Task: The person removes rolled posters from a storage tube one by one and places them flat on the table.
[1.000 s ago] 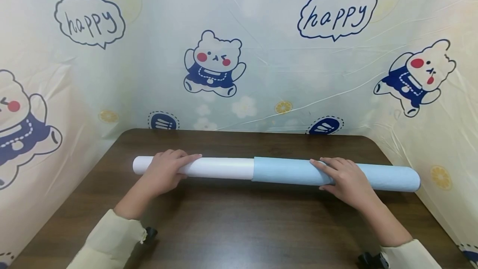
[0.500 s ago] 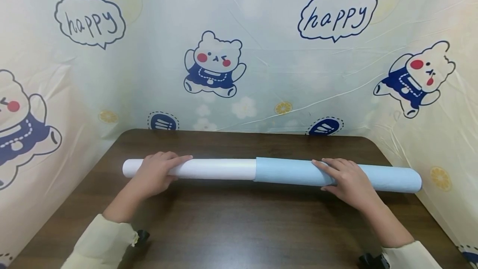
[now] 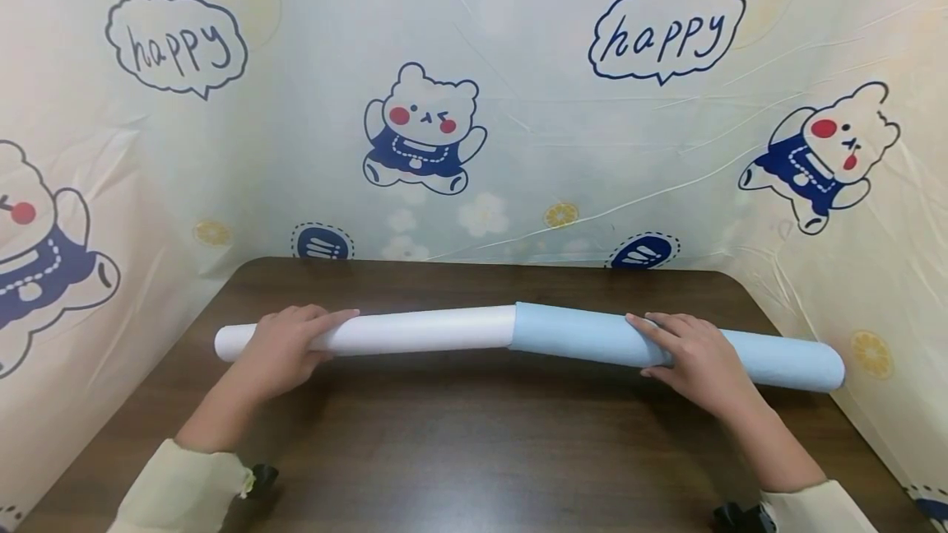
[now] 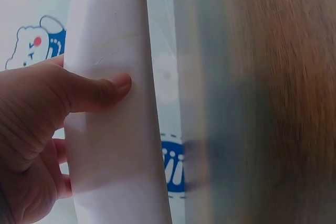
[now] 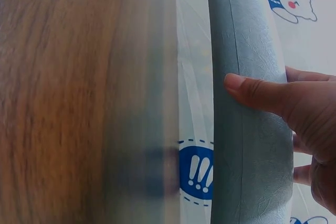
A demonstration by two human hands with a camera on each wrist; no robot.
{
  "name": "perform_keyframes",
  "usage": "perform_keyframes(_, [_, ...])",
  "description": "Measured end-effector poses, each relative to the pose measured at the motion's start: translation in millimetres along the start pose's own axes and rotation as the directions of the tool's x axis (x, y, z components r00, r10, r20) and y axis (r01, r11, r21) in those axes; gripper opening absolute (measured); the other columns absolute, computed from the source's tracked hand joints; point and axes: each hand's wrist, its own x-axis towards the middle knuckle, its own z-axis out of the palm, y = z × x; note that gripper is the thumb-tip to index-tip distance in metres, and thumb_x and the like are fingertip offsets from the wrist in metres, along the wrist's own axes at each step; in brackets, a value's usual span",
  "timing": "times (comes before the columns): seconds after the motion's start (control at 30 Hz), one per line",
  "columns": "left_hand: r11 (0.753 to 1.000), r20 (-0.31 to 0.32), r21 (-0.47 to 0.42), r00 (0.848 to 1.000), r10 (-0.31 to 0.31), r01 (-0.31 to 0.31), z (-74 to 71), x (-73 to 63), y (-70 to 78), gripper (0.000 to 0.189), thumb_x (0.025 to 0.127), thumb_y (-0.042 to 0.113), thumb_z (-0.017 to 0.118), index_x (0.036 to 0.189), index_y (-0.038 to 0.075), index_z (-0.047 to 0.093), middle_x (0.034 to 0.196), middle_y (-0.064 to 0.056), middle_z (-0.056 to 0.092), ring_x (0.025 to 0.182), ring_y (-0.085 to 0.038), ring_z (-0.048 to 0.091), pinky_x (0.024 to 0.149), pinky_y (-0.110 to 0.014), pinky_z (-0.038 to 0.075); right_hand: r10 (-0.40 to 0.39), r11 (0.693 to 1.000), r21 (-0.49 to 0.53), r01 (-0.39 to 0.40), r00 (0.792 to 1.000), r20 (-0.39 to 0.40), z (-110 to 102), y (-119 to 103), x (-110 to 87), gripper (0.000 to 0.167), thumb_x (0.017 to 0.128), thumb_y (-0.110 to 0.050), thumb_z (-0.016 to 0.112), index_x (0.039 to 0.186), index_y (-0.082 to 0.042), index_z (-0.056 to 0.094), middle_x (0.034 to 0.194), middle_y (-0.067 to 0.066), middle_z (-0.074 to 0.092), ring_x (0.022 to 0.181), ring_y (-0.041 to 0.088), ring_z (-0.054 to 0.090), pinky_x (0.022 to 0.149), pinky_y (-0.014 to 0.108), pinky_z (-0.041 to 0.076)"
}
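Observation:
A long white tube (image 3: 422,331) runs into the end of a wider light blue sleeve (image 3: 570,334), both lying crosswise in the head view. They meet at a slight upward bend near the middle. My left hand (image 3: 285,354) grips the white tube near its left end; its thumb lies along the near side in the left wrist view and the fingers reach behind. Around the blue sleeve, right of its open end, my right hand (image 3: 696,362) holds with the thumb on the near side. In the right wrist view the sleeve shows a lengthwise seam and creases. The white part inside is hidden.
Beneath both hands is a dark brown wooden table (image 3: 474,442). A pale curtain (image 3: 474,6) printed with bears and "happy" bubbles stands behind it and along both sides. Each cream sleeve end has a small black object beside it.
My left hand has moved left with the white tube, and more white shows outside the blue sleeve. The sleeve and my right hand shift slightly right. The joint has risen into a shallow bend.

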Motion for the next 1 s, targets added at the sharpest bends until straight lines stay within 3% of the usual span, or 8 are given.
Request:
perform_keyframes(0.17, [0.999, -0.039, 0.002, 0.999, -0.035, 0.035, -3.9, -11.1, -12.2, 0.07, 0.068, 0.004, 0.086, 0.132, 0.016, 0.06, 0.102, -0.012, 0.069, 0.087, -0.034, 0.064, 0.065, -0.053, 0.051, 0.019, 1.0, -0.015, -0.02, 1.0, -0.013, -3, 5, -5.3, 0.088, 0.052, -0.024, 0.097, 0.131, -0.012, 0.061, 0.111, 0.018, 0.068, 0.091, 0.037, 0.066, 0.074, 0.054, 0.054])
perform_keyframes(0.43, [0.995, -0.028, -0.001, 0.995, -0.097, 0.097, -9.1, -19.2, -22.2, 0.071, 0.069, 0.005, 0.085, 0.133, 0.017, 0.057, 0.103, -0.016, 0.068, 0.088, -0.038, 0.063, 0.061, -0.056, 0.049, 0.044, 0.997, -0.058, -0.044, 0.999, 0.004, -8, 7, -10.8, 0.088, 0.053, -0.026, 0.096, 0.133, -0.014, 0.06, 0.111, 0.017, 0.068, 0.09, 0.038, 0.065, 0.07, 0.055, 0.054])
perform_keyframes(0.67, [0.987, 0.009, 0.002, 0.987, -0.158, 0.158, -8.9, -21.1, -23.3, 0.071, 0.071, 0.007, 0.085, 0.135, 0.016, 0.056, 0.106, -0.019, 0.067, 0.092, -0.041, 0.063, 0.064, -0.059, 0.048, 0.109, 0.991, -0.084, -0.106, 0.993, 0.04, -11, 6, -15.1, 0.084, 0.06, -0.035, 0.092, 0.135, -0.016, 0.058, 0.111, 0.016, 0.067, 0.088, 0.039, 0.063, 0.061, 0.054, 0.052])
perform_keyframes(1.0, [0.978, 0.03, 0.012, 0.977, -0.209, 0.209, -7.5, -25.9, -28.0, 0.07, 0.071, 0.007, 0.083, 0.136, 0.013, 0.055, 0.107, -0.022, 0.067, 0.093, -0.041, 0.063, 0.068, -0.061, 0.049, 0.208, 0.977, -0.08, -0.2, 0.972, 0.109, -19, 4, -19.3, 0.082, 0.066, -0.036, 0.089, 0.138, -0.017, 0.055, 0.114, 0.018, 0.066, 0.092, 0.04, 0.061, 0.065, 0.055, 0.052])
